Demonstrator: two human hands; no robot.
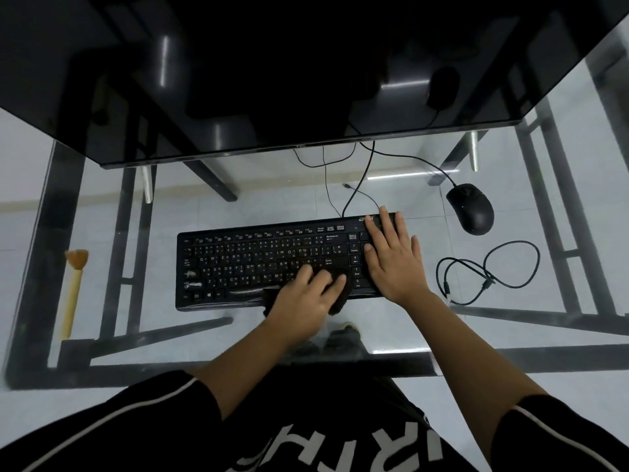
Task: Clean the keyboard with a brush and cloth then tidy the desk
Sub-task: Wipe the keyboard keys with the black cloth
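On the glass desk [258, 195], mid-frame, the left hand [311, 296] curls its fingers over a dark cloth [270, 301], pressing it onto the keyboard [238, 264]. The right hand [391, 264] lies flat, fingers straight, on the number pad. The mouse [471, 209] sits upper right, the brush [73, 291] far left.

Person in a black short-sleeved shirt [306, 403], large white block letters [435, 449] at six o'clock. Left sleeve [153, 417] at seven, right sleeve [551, 437] at five, each with a thin white stripe. Forearms bare.
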